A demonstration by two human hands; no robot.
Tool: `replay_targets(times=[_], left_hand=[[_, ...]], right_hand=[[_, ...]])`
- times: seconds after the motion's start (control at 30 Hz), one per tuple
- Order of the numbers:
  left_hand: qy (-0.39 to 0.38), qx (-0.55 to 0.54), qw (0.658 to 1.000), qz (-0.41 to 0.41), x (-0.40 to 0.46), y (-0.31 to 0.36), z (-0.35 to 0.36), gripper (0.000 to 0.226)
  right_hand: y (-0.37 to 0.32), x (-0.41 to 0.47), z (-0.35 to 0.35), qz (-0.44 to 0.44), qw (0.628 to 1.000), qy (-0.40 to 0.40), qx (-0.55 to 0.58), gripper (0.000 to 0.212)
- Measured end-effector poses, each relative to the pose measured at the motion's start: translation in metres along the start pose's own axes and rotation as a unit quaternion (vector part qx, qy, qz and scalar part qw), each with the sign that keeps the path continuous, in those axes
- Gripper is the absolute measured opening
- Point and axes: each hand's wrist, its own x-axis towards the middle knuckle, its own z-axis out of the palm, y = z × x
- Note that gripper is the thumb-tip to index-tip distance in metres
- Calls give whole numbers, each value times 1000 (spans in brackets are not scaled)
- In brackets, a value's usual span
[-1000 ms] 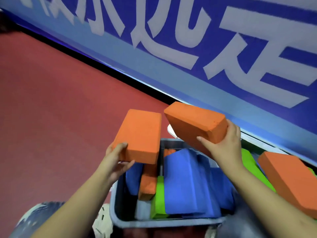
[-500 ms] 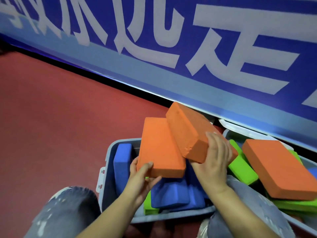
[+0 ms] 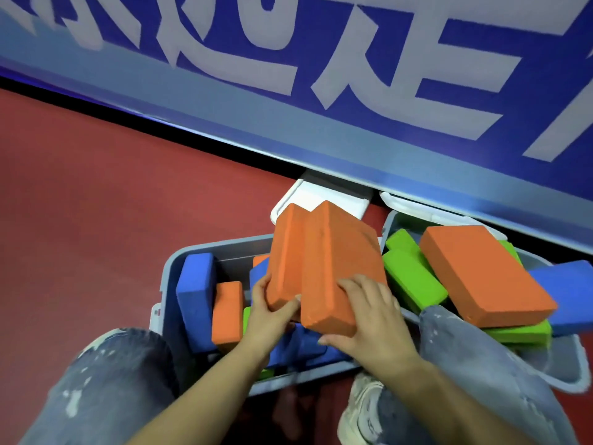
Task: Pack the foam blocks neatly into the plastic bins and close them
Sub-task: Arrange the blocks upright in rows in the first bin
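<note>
Two orange foam blocks stand side by side on edge over the left grey bin [image 3: 221, 247]. My left hand [image 3: 271, 311] grips the left orange block [image 3: 285, 261] at its near end. My right hand [image 3: 369, 319] grips the right orange block [image 3: 337, 268] from its near right corner. Inside this bin sit a tall blue block [image 3: 194, 293], a smaller orange block [image 3: 226, 311], a green block and more blue blocks, partly hidden under my hands. The right grey bin [image 3: 574, 374] holds green blocks [image 3: 412, 274], a large orange block [image 3: 481, 277] and a blue block [image 3: 571, 293], piled loosely.
Two white lids [image 3: 317, 199] lie on the red floor [image 3: 96, 203] behind the bins, against a blue banner wall [image 3: 321, 91]. My knees in pale jeans [image 3: 109, 380] frame the left bin, and a shoe [image 3: 362, 409] shows below it.
Both orange blocks have come down and together: they were held apart and high, then overlapped, and now stand edge to edge low over the left bin. The camera tilted further down.
</note>
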Motion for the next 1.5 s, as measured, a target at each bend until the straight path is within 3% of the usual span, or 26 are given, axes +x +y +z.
replay_targets(times=[0.1, 0.27, 0.43, 0.5, 0.57, 0.67, 0.73, 0.8, 0.93, 1.0, 1.13, 1.27, 1.37, 1.5], left_hand=[[-33, 42, 998, -17, -2, 3, -6, 72], [-95, 72, 991, -65, 3, 18, -33, 53], [-101, 90, 988, -79, 4, 20, -52, 47], [-61, 111, 990, -66, 12, 24, -61, 26], [63, 133, 989, 2, 25, 31, -77, 9], [260, 198, 943, 69, 45, 40, -114, 8], [297, 235, 925, 45, 56, 30, -138, 18], [292, 281, 914, -9, 66, 14, -154, 37], [199, 407, 889, -69, 89, -10, -166, 58], [173, 465, 866, -58, 104, -13, -167, 62], [165, 475, 863, -47, 133, -14, -160, 66], [131, 567, 808, -93, 146, -26, -153, 67], [195, 592, 780, -62, 140, -30, -146, 55], [231, 572, 784, -62, 131, -31, -146, 53]], right_hand=[[5, 5, -5, 33, 997, -41, 62, 90], [-2, 25, -12, 17, 989, -30, 144, 90], [-16, 35, -8, 47, 987, -35, 153, 83], [-21, 42, -8, 53, 988, -33, 142, 75], [-32, 53, -9, 42, 991, -27, 127, 68], [-65, 80, -7, -52, 989, -92, 102, 51], [-85, 97, -1, -117, 972, -180, 94, 43], [-93, 106, 9, -172, 950, -239, 102, 42], [-93, 107, 34, -198, 934, -270, 128, 42], [-93, 107, 41, -206, 929, -281, 128, 45], [-89, 111, 44, -209, 931, -275, 116, 46], [-88, 115, 43, -210, 925, -306, 78, 43], [-90, 116, 43, -216, 919, -323, 64, 42], [-91, 118, 49, -219, 918, -328, 41, 41]])
